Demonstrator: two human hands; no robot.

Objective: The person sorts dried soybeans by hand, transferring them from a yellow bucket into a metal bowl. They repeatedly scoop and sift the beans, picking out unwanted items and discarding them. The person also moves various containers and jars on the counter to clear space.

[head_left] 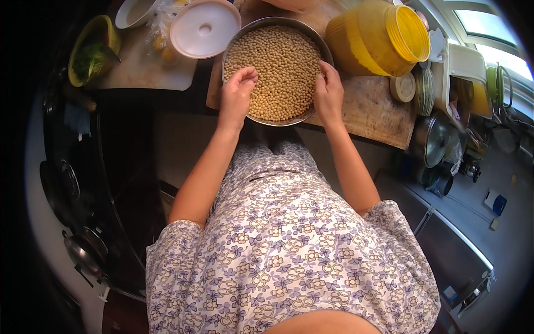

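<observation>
Soybeans (277,71) fill a round metal basin (286,122) at the edge of the wooden board in front of me. My left hand (240,89) is over the basin's left side, with thumb and fingertips brought together above the beans; whether a bean is pinched between them cannot be told. At the basin's right rim, my right hand (328,89) has its fingers curved inward over the edge of the beans, and its palm side is partly hidden. Right of the basin, a yellow plastic jar (367,39) lies on its side, its mouth facing right.
A round white lid (205,29) lies left of the basin, over a white cutting board (154,79). Farther left is a yellow bowl of greens (89,56). The wooden board (371,112) extends right, towards a small round lid (403,87) and stacked dishes (424,92).
</observation>
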